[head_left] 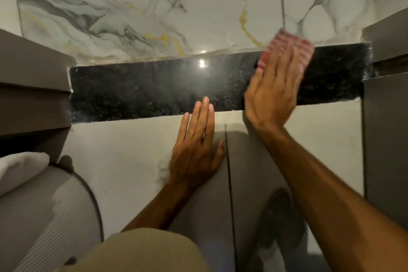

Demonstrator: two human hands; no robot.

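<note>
Beige trouser knee (143, 252) lowest in view, then the left hand (194, 152), fingers straight, flat on the pale tiled floor (123, 161) as a prop. Farther out, the right hand (272, 93) presses a red-and-white checked cloth (293, 48) onto the right part of the black speckled granite strip (143, 90). Its grip is no clasp, just flat fingers bearing down. So the blurred cloth could slide out from under the palm, or the fingers might knock the grey frame (384, 130) just beside. A slick tile might let the propping hand skid.
</note>
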